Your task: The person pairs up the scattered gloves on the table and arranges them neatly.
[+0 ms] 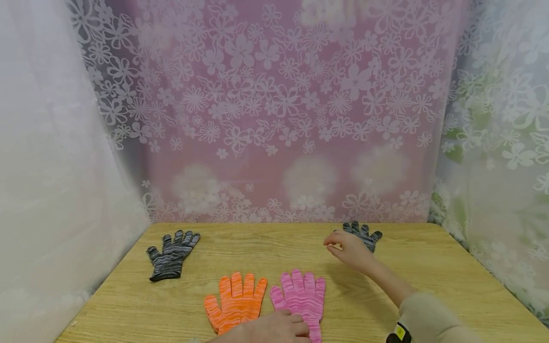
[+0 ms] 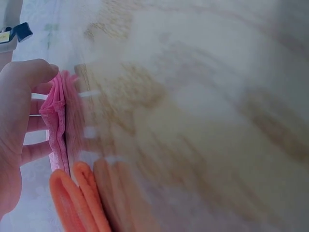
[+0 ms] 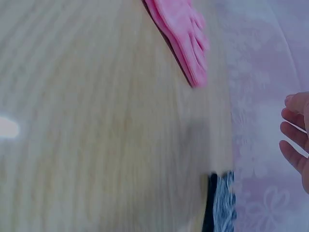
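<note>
My left hand rests over the lower part of a pink knit glove on the table. In the left wrist view its fingers reach fairly straight to the pink glove, and the thumb lies at one edge. An orange knit glove lies beside the pink one, its cuff partly hidden by this hand. Toward the far right, my right hand hovers with loosely bent fingers and nothing held. It partly covers a dark grey striped glove. Another grey glove lies flat at the far left.
The wooden table ends at a pink floral curtain at the back. A pale sheet hangs on the left, and a floral curtain on the right.
</note>
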`<state>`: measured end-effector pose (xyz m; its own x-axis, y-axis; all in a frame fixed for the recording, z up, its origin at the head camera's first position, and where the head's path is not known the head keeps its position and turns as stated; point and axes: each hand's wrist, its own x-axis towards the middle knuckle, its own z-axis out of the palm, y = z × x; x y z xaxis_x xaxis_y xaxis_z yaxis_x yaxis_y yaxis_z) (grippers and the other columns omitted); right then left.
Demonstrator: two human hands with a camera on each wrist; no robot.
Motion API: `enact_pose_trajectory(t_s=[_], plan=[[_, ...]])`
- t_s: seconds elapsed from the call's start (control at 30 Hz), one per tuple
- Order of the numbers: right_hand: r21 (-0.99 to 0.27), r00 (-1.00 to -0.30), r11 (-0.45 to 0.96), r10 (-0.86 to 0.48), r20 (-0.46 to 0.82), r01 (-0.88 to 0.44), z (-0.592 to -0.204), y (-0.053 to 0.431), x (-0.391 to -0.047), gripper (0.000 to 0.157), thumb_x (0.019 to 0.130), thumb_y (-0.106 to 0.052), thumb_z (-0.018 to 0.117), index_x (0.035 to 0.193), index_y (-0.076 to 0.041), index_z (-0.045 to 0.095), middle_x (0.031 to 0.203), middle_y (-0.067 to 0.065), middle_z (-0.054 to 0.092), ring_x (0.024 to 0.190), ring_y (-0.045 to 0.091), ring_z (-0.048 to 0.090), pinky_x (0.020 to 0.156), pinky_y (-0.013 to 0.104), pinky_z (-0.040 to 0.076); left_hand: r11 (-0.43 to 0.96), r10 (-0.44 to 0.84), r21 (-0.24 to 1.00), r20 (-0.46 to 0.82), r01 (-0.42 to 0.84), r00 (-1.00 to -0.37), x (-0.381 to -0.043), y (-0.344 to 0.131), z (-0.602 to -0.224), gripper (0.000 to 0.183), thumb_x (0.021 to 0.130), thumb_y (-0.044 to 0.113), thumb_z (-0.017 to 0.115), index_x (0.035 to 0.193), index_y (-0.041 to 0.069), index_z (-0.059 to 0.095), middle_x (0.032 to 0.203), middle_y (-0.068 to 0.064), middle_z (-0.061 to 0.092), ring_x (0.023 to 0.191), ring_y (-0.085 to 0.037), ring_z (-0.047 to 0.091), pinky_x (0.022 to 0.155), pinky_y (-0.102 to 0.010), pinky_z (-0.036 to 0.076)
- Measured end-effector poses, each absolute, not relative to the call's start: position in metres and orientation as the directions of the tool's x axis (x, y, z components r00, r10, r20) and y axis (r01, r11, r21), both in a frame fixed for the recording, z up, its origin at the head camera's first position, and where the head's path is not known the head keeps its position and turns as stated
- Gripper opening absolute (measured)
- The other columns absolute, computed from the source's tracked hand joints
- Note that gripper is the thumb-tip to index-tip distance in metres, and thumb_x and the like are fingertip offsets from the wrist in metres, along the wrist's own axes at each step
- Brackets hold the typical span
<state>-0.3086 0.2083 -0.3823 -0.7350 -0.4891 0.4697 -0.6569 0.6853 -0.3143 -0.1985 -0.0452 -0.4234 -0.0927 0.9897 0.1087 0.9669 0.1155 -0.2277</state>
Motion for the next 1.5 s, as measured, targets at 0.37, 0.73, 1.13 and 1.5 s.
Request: enact_pose_trajectory(t_s=[0.37,0.73,1.13,1.5], plan=[[-0.166,-0.868,0.865,-0.427,0.254,-0.474,-0.390,0.270,-0.331,0.023,0.083,-0.004,0.064,0.106,-0.001,0.065,0.104,0.017,0.060,0.091,0.034,0.059,0.068,0.042,0.048,0.119,0.992,-0.266,0.081,0.957,-0.101,-0.199,-0.045,-0.421,0.025,0.093,0.037,0.051,0.111,0.024,0.063,0.105,0.010,0.057,0.093,0.000,0.048,0.077,-0.009,0.037],[-0.168,-0.873,0.858,-0.468,0.133,-0.486,-0.411,0.291,-0.337,0.024,0.082,0.001,0.063,0.105,0.002,0.065,0.103,0.017,0.063,0.096,0.037,0.058,0.076,0.047,0.047,0.118,0.992,-0.243,0.070,0.963,-0.103,-0.199,-0.044,-0.422,0.028,0.094,0.038,0.049,0.115,0.025,0.063,0.107,0.010,0.056,0.093,0.001,0.046,0.078,-0.008,0.036],[-0.142,-0.839,0.827,-0.538,0.080,-0.544,-0.409,0.290,-0.341,0.021,0.078,0.002,0.066,0.099,0.000,0.068,0.097,0.014,0.062,0.092,0.036,0.058,0.076,0.045,0.047,0.126,0.992,-0.247,0.049,0.961,-0.117,-0.200,-0.044,-0.420,0.030,0.094,0.040,0.048,0.116,0.025,0.062,0.108,0.011,0.056,0.095,0.002,0.046,0.081,-0.010,0.036],[-0.135,-0.844,0.834,-0.518,0.142,-0.535,-0.411,0.290,-0.328,0.017,0.080,0.000,0.065,0.096,-0.002,0.069,0.094,0.010,0.065,0.088,0.032,0.061,0.072,0.043,0.049,0.137,0.988,-0.186,0.090,0.973,-0.122,-0.201,-0.044,-0.421,0.021,0.093,0.035,0.052,0.107,0.025,0.064,0.104,0.011,0.057,0.097,0.001,0.048,0.079,-0.009,0.036]])
